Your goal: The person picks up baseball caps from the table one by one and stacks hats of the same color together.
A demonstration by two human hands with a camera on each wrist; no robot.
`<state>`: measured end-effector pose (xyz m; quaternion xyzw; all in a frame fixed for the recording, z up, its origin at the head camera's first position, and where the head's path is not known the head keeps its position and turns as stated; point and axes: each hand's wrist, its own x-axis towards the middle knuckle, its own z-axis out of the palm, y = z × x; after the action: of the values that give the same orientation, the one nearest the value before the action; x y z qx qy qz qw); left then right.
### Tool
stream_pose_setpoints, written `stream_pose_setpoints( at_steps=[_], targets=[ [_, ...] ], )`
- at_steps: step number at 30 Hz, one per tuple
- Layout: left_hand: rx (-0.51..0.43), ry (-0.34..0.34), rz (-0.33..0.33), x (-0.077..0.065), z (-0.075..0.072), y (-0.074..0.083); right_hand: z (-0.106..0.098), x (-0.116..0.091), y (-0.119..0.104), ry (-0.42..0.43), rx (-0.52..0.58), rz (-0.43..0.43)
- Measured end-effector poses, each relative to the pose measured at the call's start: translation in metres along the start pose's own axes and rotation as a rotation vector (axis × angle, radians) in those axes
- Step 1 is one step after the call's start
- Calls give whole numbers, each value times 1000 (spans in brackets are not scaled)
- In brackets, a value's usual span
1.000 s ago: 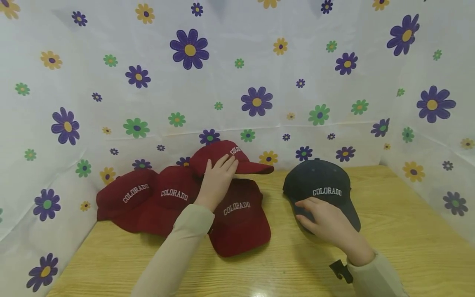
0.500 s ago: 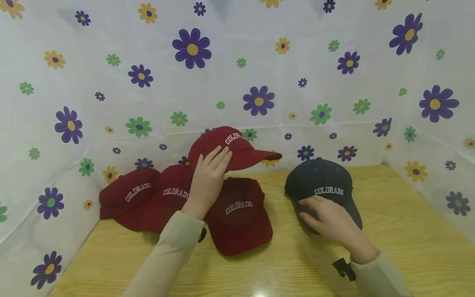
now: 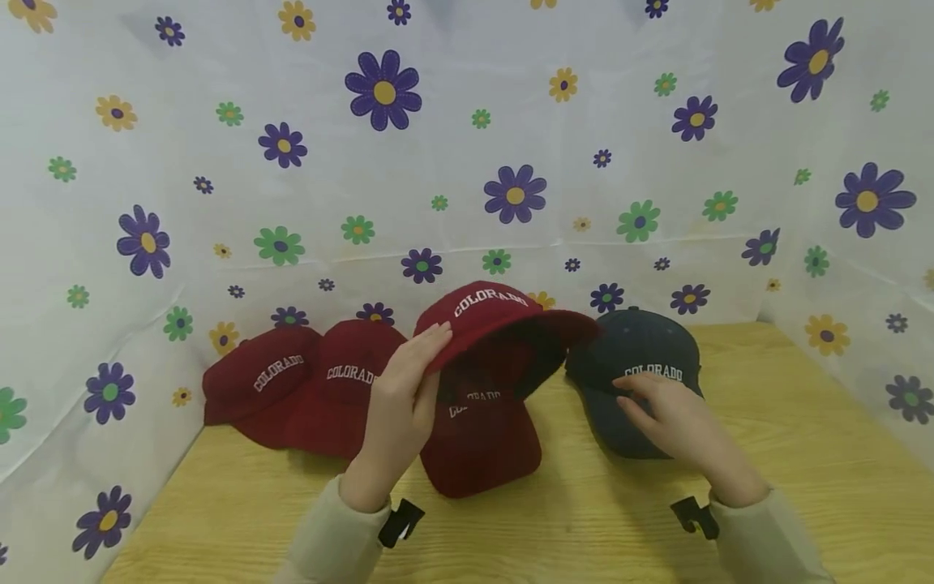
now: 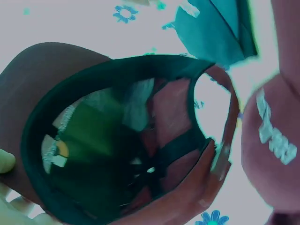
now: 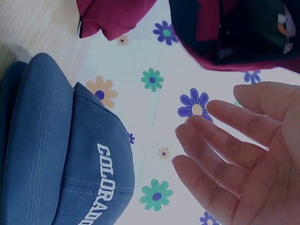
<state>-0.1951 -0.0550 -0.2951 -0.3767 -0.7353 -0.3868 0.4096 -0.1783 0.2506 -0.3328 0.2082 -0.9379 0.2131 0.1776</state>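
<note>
My left hand (image 3: 401,397) holds up a red baseball cap (image 3: 477,312) by its edge. That cap, lettered COLORADO, is tilted so its dark inside shows; the left wrist view looks into its inside (image 4: 93,140), with thumb and fingers at the brim. Beneath it on the table sits another red cap (image 3: 481,466), partly covered. My right hand (image 3: 682,418) has its fingers spread and relaxed, holding nothing, in front of a navy cap (image 3: 627,341). In the right wrist view a second blue brim (image 5: 9,89) shows beside the navy cap's brim.
Two more red caps, an outer one (image 3: 255,373) and an inner one (image 3: 350,345), overlap at the left of the wooden table (image 3: 584,519). A white flowered cloth (image 3: 452,162) closes off the back and sides. Black clips (image 3: 401,523) hang at both wrists.
My left hand lifted the red cap from the back, then moved it right and nearer, tilting its underside into view above the middle red cap. My right hand stayed nearly in place.
</note>
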Motion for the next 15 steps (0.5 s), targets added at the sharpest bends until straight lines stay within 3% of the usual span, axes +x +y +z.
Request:
stream_pose_setpoints(
  at_steps=[5,9,15],
  targets=[
    [-115,-46,-87,-14,-3,15,-3,1,2,10,9,-11],
    [-157,-113,-86,-31,0,21,-3,1,2,-6,3,5],
    [-144,-224,-93,-58,7,20,-3,0,2,-20,-2,15]
  ],
)
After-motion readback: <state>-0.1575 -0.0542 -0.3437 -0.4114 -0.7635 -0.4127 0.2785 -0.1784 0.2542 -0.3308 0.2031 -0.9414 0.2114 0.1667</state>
